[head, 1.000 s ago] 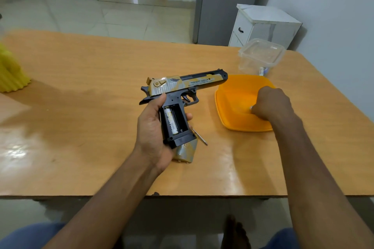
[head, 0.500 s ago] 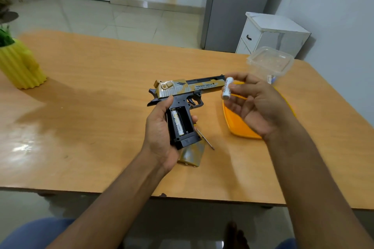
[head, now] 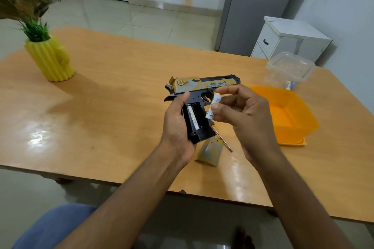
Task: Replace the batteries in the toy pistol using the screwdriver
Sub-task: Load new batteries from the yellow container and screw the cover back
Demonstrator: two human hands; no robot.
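Note:
My left hand grips the black and gold toy pistol by its handle, barrel pointing right. The battery bay in the handle is uncovered and one white battery sits in its left slot. My right hand pinches a second white battery between thumb and fingers, just right of the open bay. The grey-gold battery cover lies on the wooden table below the pistol. The screwdriver lies beside the cover, partly hidden by my hands.
An orange tub stands right of my hands. Behind it sits a clear plastic box with a battery beside it. A yellow ribbed vase with plants stands at the far left. A white cabinet stands beyond the table.
My right hand left the orange tub with a battery and brought it left and down to the pistol's handle. The left hand kept hold of the pistol.

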